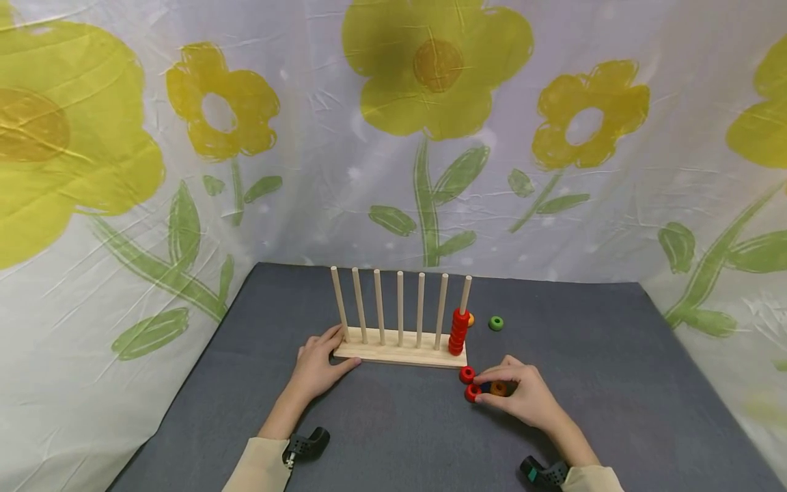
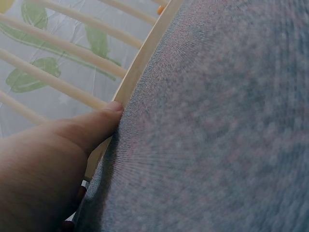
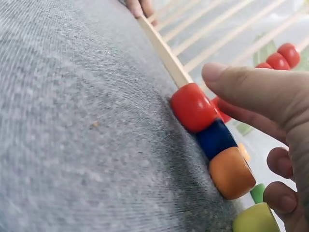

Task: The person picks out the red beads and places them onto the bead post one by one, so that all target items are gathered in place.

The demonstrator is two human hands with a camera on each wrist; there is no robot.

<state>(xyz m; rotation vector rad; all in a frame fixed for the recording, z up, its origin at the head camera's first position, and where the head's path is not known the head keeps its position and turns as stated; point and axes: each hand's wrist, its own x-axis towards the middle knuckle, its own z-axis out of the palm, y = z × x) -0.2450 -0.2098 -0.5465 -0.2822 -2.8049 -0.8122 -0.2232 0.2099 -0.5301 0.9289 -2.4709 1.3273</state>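
Note:
A wooden peg rack with several upright pegs stands on the dark cloth. Red beads are stacked on its rightmost peg. My left hand holds the rack's left end, thumb along the front edge and fingers around the side. Off the rack's right front corner, my right hand reaches over loose beads, thumb and forefinger spread apart. Two red beads lie by those fingertips, with a blue bead, an orange bead and a yellow bead nearer the palm. The head view hides the yellow one under the hand.
A green bead lies behind and right of the rack. Another orange bead shows partly behind the red stack. A flower-printed curtain hangs around the table at the back and sides.

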